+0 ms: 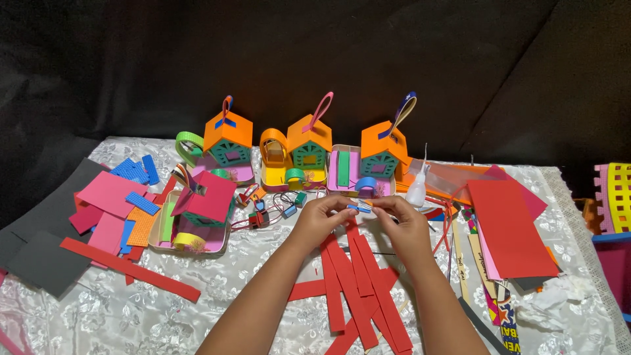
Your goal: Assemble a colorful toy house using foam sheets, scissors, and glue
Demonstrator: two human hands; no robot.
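Clearly, the small blue piece (359,208) was the landmark at this moment, pinched between both hands just above the fan of red foam strips (358,289) on the lace-covered table (197,302). Far to the left of it lay pink, orange and blue foam offcuts (115,210), and nearer on that side a red-roofed model house (204,204) in a tray. The left hand (320,220) closed its fingertips on the piece's left end. The right hand (402,220) gripped its right end in the same pinch. Behind the piece stood three orange-roofed little houses (307,148) in a row; just right of it was a white glue bottle (417,187), and further right a stack of red sheets (509,227). The piece looked very light, thin and probably soft like the foam, easily creased, so a gentle fingertip hold at its ends seemed best.
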